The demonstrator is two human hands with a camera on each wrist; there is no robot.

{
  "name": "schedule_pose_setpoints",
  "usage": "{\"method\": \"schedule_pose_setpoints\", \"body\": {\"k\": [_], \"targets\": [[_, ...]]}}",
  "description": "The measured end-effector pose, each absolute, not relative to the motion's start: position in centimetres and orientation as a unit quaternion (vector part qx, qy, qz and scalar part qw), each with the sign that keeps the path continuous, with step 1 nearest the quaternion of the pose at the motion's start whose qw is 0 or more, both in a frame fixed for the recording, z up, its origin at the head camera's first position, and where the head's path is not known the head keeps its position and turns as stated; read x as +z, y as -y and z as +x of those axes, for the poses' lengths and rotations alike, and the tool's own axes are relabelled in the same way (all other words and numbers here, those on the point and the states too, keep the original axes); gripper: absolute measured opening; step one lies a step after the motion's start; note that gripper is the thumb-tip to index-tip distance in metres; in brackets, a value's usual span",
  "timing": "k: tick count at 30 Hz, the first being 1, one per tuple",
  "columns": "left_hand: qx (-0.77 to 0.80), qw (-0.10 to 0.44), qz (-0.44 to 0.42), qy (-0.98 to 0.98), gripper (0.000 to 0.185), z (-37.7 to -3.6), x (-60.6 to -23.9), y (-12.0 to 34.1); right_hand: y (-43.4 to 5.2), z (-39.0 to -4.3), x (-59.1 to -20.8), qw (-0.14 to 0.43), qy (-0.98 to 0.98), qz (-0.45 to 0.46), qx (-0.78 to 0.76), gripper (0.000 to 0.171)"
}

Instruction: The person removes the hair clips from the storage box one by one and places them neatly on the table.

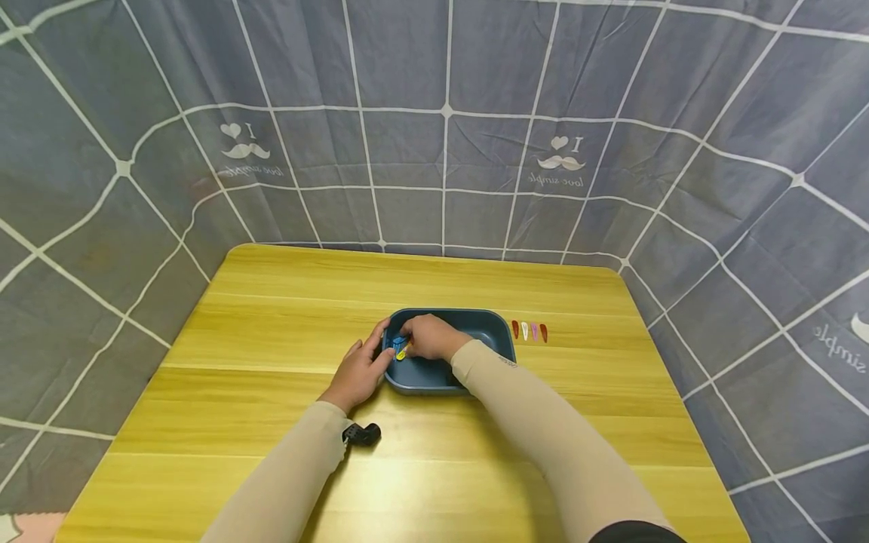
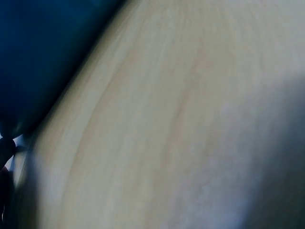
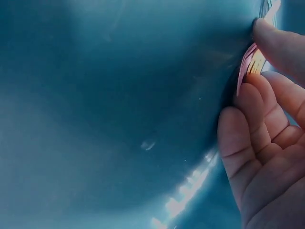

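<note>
A dark blue rectangular basin stands on the table. My left hand rests at its left rim, fingers fairly straight, with the thumb near the edge. Inside the basin's left part, my right hand pinches hair clips between thumb and fingers. Among them, a pink hair clip and an orange-yellow hair clip show in the right wrist view. Blue hair clips and a yellow hair clip appear beside these fingers in the head view; which of them are held I cannot tell.
To the basin's right, several snap hair clips lie in a row on the wooden table, including a white hair clip and a purple hair clip. A grey gridded curtain surrounds the table's back and sides.
</note>
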State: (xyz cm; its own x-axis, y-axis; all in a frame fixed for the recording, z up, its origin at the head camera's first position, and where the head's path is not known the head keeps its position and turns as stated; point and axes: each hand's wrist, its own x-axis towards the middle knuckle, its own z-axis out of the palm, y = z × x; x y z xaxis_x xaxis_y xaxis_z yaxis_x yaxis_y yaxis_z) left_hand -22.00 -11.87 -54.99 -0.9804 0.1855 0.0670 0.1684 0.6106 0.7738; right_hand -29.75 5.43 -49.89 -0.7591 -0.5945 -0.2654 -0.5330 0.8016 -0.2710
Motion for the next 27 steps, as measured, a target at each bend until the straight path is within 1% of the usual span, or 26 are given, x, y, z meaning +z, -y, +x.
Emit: {"method": "schedule_pose_setpoints", "body": {"k": [4, 10, 16, 19, 25, 27], "targets": [[0.428, 0.009, 0.103, -0.898, 0.054, -22.14, -55.14, 11.85, -5.39, -29.62, -49.73, 0.163, -0.935, -0.305, -0.082, 0.039], [0.429, 0.008, 0.101, -0.898, 0.054, -22.17, -55.28, 11.79, -5.40, -29.67, -49.87, 0.161, -0.935, -0.302, -0.091, 0.027], [0.429, 0.011, 0.099, -0.898, 0.054, -22.16, -55.21, 11.77, -5.40, -29.81, -50.16, 0.153, -0.936, -0.307, -0.075, 0.022], [0.432, 0.013, 0.097, -0.897, 0.054, -22.08, -55.19, 11.74, -5.43, -29.72, -50.03, 0.153, -0.934, -0.316, -0.070, 0.021], [0.429, 0.015, 0.096, -0.898, 0.053, -22.12, -55.29, 11.82, -5.84, -29.77, -49.51, 0.154, -0.937, -0.308, -0.052, 0.031], [0.429, 0.015, 0.094, -0.899, 0.054, -22.18, -55.29, 11.86, -5.96, -29.87, -49.46, 0.159, -0.936, -0.312, -0.045, 0.030]]}}
